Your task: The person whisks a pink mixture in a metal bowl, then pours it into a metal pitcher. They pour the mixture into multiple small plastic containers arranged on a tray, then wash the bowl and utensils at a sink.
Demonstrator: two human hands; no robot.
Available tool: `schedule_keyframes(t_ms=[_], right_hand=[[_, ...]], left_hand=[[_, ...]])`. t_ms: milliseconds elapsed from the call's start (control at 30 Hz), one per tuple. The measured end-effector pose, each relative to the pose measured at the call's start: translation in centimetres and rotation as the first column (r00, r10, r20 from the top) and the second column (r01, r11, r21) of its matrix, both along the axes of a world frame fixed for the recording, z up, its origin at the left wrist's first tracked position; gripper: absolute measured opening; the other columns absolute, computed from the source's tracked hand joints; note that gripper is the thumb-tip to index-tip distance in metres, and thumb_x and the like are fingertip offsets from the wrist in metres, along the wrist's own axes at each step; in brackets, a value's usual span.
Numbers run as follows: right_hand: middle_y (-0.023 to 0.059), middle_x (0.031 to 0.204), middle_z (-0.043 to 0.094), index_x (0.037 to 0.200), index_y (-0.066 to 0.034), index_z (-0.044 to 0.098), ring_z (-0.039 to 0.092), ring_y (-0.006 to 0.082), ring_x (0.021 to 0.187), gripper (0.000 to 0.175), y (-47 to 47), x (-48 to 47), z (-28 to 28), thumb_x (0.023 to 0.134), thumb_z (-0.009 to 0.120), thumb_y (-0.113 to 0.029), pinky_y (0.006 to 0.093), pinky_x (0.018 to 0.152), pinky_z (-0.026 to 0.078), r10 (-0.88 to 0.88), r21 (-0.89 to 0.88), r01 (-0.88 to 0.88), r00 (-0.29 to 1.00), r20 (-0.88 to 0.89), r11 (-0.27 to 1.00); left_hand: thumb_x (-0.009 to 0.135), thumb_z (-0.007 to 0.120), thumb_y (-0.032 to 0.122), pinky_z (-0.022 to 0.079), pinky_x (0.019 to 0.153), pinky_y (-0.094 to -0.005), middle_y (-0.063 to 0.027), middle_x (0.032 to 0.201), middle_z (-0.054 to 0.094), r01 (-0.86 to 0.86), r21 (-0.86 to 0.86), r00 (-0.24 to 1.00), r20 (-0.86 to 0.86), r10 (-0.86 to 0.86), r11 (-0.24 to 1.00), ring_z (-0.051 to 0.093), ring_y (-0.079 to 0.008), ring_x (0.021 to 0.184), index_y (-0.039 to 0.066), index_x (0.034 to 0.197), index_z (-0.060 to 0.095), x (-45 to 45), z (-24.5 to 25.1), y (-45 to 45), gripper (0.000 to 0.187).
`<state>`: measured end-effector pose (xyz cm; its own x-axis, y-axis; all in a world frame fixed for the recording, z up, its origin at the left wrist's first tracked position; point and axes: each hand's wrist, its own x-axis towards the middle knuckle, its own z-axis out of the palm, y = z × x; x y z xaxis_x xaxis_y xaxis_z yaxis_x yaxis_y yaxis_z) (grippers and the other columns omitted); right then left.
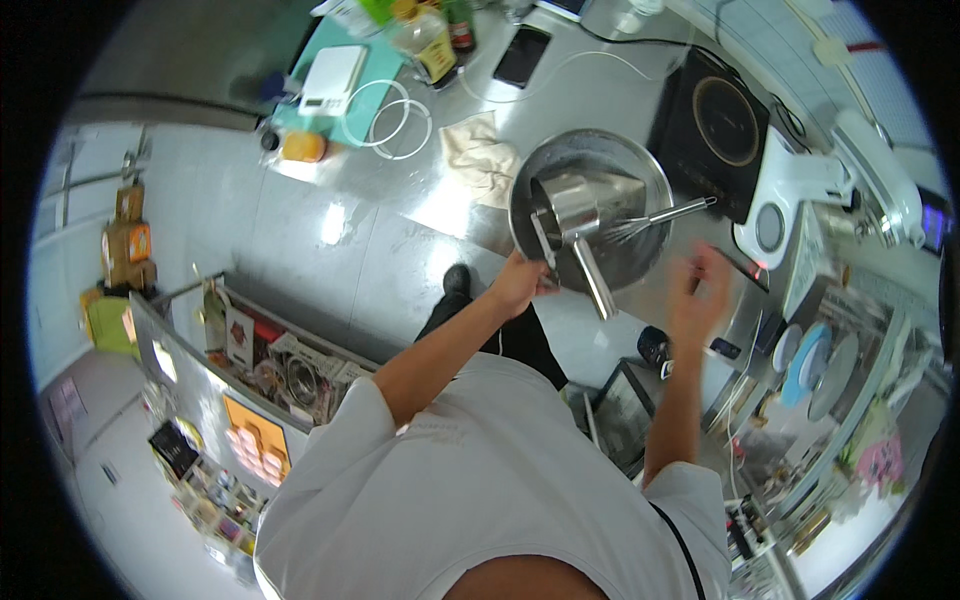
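My left hand [519, 285] is at the near left rim of a large metal bowl [651, 154], its fingers closed around the rim and the lower end of a metal utensil whose kind I cannot tell. Inside the bowl a steel saucepan [574, 199] lies tilted, its handle reaching over the near rim. A balloon whisk [667, 213] leans in the bowl, its handle over the right rim. My right hand [700, 289] is blurred, to the right of the bowl and apart from it; its fingers are bent, and whether it holds anything is unclear.
A crumpled cloth [480, 156] lies left of the bowl. An induction cooker [709, 135] and a white stand mixer [787, 187] stand to the right. Further back are a phone [523, 56], bottles [424, 45], a kitchen scale [333, 79] and white rings [403, 141]. A cable crosses the steel counter.
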<state>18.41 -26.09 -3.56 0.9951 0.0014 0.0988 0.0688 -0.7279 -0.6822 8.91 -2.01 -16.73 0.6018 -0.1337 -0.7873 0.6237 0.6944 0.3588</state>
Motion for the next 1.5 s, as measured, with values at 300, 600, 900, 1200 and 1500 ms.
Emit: schedule_keyframes(t_ms=[300,600,900,1200,1500], right_hand=[[0.0145,0.13,0.062,0.132,-0.0069,0.061,0.06,0.0265,0.118,0.043,4.6,8.6,-11.2,0.091,0.069,-0.016,0.038,0.102,0.046,0.493,-0.052,-0.491,0.869,0.033,0.869],[0.0192,0.136,0.056,0.129,-0.0088,0.059,0.054,0.0381,0.125,0.045,28.0,5.9,-25.8,0.094,0.062,-0.038,0.0462,0.103,0.045,0.87,-0.374,-0.795,0.489,0.071,0.477],[0.0217,0.154,0.039,0.14,0.0022,0.049,0.037,0.0349,0.144,0.056,16.2,-2.6,-22.4,0.09,0.063,-0.021,0.0487,0.117,0.03,0.881,-0.448,-0.797,0.471,-0.043,0.405],[0.0213,0.158,0.032,0.142,-0.0107,0.049,0.027,0.0408,0.148,0.068,14.9,-9.1,-27.7,0.078,0.071,-0.003,0.0611,0.119,0.019,0.902,-0.5,-0.786,0.432,-0.022,0.364],[0.021,0.137,0.056,0.13,0.0,0.056,0.053,0.0379,0.129,0.042,41.8,-9.5,-31.7,0.088,0.055,-0.003,0.0474,0.11,0.041,0.851,-0.519,-0.702,0.252,0.46,0.488]], left_hand=[[0.094,0.049,-0.002,0.06,0.085,-0.0473,-0.0149,0.116,0.065,-0.412,0.086,0.903,-0.098,0.419,0.907,0.067,-0.0288,0.101,0.0,0.127,0.054,-22.0,6.3,3.5,0.034],[0.088,0.045,-0.005,0.065,0.073,-0.0437,-0.0161,0.106,0.065,-0.716,0.376,0.619,-0.048,0.784,0.588,0.07,-0.0288,0.087,-0.005,0.119,0.051,-40.6,3.9,5.7,0.032],[0.087,0.049,-0.005,0.064,0.072,-0.0481,-0.0055,0.091,0.058,-0.837,0.373,0.427,-0.011,0.904,0.4,0.062,-0.0197,0.078,0.003,0.106,0.057,-48.6,2.5,5.8,0.022],[0.086,0.048,-0.005,0.064,0.072,-0.0429,-0.0101,0.105,0.063,-0.885,0.304,0.367,-0.009,0.93,0.352,0.067,-0.0247,0.092,-0.001,0.111,0.055,-49.1,0.3,4.9,0.027],[0.082,0.045,-0.006,0.063,0.078,-0.0454,-0.0121,0.119,0.061,-0.878,0.332,0.366,0.002,0.931,0.345,0.065,-0.0274,0.104,0.001,0.129,0.05,-48.5,-0.1,3.9,0.048]])
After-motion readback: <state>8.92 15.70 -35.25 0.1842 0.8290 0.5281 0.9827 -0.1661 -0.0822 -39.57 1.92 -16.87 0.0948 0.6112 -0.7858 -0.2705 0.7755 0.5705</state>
